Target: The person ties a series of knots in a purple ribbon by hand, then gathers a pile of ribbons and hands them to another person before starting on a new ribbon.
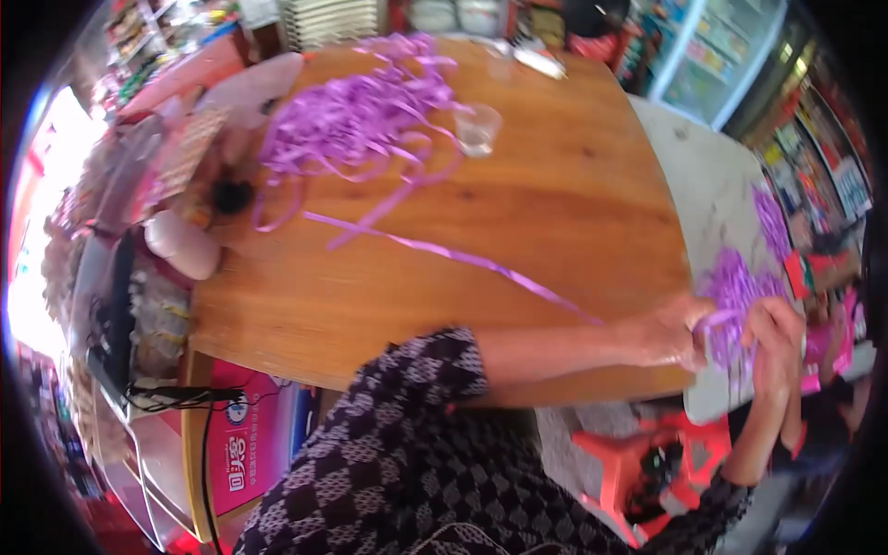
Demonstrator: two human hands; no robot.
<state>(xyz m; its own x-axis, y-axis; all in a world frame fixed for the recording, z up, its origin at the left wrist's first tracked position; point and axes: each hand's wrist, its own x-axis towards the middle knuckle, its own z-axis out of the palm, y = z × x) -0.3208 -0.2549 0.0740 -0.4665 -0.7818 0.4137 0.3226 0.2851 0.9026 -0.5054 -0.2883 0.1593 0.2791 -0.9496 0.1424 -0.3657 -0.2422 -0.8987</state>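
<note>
Both of my hands are at the table's right edge, close together beside a bunch of purple ribbon [733, 277]. My left hand [673, 331] has its fingers closed on a flat ribbon strip, which bends across toward the bunch. My right hand [775, 331] is curled closed at the bunch's right side, gripping ribbon there; its fingertips are partly hidden. A long purple strip [462, 254] lies across the wooden table [555, 203], its right end near my left forearm. Toward the far left, a large tangled heap of the same ribbon [351, 116] spreads out.
A clear plastic cup [477, 131] stands right of the heap. Another purple ribbon bundle [770, 220] lies on the pale side table [708, 176]. A red stool [610, 467] is below the table edge. Bags and a pink rounded object [182, 244] crowd the left side.
</note>
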